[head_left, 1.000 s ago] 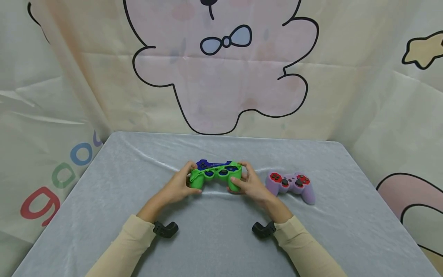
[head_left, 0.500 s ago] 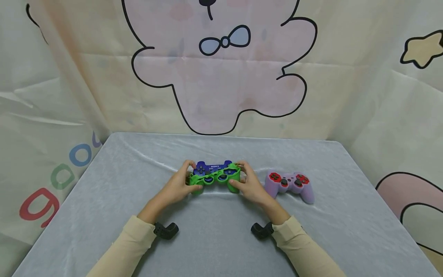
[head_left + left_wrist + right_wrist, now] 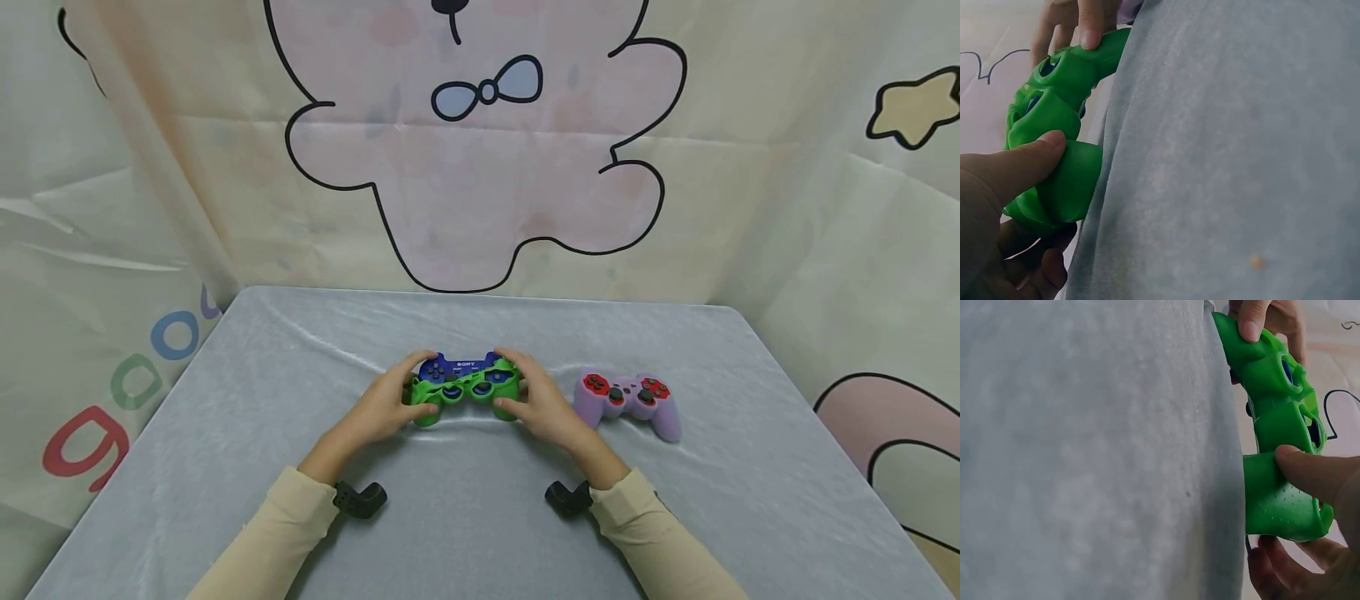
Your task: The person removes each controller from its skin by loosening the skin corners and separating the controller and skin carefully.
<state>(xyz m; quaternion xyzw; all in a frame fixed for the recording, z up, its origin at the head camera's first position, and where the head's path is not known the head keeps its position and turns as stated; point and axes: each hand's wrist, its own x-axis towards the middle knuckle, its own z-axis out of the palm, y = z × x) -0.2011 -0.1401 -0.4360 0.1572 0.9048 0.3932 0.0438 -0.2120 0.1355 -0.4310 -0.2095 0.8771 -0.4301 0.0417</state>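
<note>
Both hands hold a blue game controller [image 3: 462,367], whose lower part and grips sit inside a soft green cover [image 3: 428,392]. The blue top with its SONY lettering shows above the cover's upper edge. My left hand [image 3: 384,402] grips the left end, thumb on the green handle and fingers round behind it. At the other end my right hand [image 3: 545,403] grips likewise, with its index finger at the upper right corner. In the left wrist view the left thumb presses the green cover [image 3: 1075,181]. The green cover [image 3: 1279,494] also fills the right hand's grip.
A purple game controller [image 3: 630,396] with red button areas lies right of the right hand. Grey cloth covers the table [image 3: 465,517]. A printed curtain [image 3: 480,208] hangs behind the table's back edge. Each wrist carries a black camera mount [image 3: 360,499].
The controller has tilted, so more of its blue top shows and the cover's upper edge sits lower on the left. The right index finger has moved left over the upper right corner.
</note>
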